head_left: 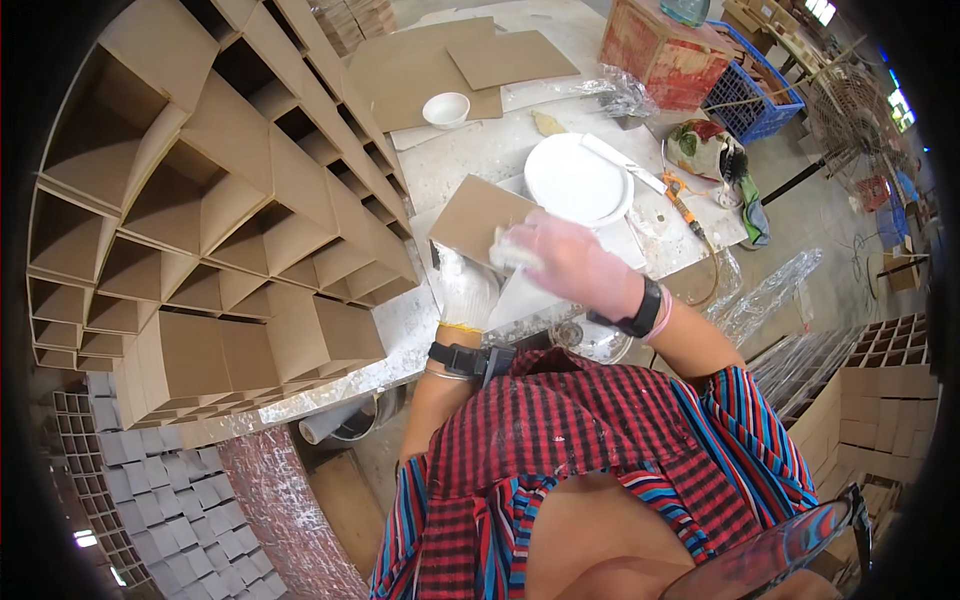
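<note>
While the cardboard sheet (475,215) is lying on the white worktable (480,150), it is pressed from the near side by the left hand (468,292), which is gloved in white. The fingers of that hand are seen curled at the sheet's near edge, but whether they clasp it or only rest on it cannot be told. The sheet is a brown rectangle; its long axis is seen to run from lower left to upper right, with the far corner pointing toward the white plate (578,180), which it just touches or slightly overlaps.

The right hand (575,262), in a thin translucent glove, is held over the sheet's right end. It is closed loosely around a small pale pad (512,250), blurred, whose kind cannot be made out.

A white bowl (446,108) is noted farther back on the table, well apart from the sheet. A large cardboard grid (210,210) of open cells is recorded at the left, standing beside the table. A black wristband (640,312) is worn on the right wrist.
</note>
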A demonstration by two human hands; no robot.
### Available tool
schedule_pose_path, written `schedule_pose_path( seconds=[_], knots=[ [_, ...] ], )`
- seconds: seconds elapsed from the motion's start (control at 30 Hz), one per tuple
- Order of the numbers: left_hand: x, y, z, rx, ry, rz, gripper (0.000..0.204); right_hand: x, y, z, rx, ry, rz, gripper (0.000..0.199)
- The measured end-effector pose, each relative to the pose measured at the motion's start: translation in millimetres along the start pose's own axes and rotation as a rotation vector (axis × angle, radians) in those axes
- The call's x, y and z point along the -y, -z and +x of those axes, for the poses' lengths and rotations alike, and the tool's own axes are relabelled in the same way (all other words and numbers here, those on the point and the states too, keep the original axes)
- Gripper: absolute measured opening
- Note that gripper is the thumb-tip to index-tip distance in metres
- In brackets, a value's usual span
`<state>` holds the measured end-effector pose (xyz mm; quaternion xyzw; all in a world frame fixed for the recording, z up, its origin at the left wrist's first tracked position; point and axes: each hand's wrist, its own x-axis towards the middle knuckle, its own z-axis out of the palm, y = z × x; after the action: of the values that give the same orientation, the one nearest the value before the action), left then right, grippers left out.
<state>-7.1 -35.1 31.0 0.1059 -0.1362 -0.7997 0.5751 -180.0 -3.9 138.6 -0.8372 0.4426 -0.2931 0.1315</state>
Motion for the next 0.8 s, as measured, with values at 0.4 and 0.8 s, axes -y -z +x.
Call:
schedule_pose_path(
  seconds=[0.4, 0.8],
  knots=[
    [-2.2, -29.0, 3.5, -0.284, -0.009, 0.231, 0.066, 0.3, 2.7, 1.3, -0.118, 0.123, 0.008, 0.034],
    [-16.6, -55.3, -3.1, -0.205, 0.046, 0.095, 0.069, -19.7, 37.3, 4.7, -0.046, 0.015, 0.090, 0.041]
  ],
)
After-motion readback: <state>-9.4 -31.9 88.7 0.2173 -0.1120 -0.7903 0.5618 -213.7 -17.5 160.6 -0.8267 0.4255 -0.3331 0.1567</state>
